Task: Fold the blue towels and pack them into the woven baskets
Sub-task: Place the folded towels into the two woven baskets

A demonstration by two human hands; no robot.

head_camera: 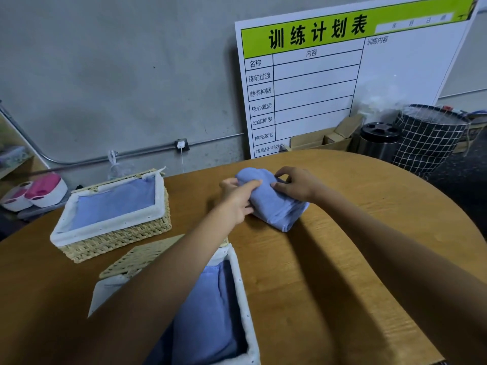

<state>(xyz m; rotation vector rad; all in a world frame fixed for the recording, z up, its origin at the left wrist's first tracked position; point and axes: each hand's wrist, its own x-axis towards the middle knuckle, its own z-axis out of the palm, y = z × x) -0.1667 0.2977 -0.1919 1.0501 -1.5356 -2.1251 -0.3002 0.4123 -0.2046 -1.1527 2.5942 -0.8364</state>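
Both your hands, left [238,198] and right [295,184], pinched the soft, light towel [274,204]; gripping its folded edges looked safest.

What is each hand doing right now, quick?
Left hand: grips the towel.
Right hand: pinches the same towel.

A green-headed whiteboard [342,80] leans beside a checked bin [427,138].
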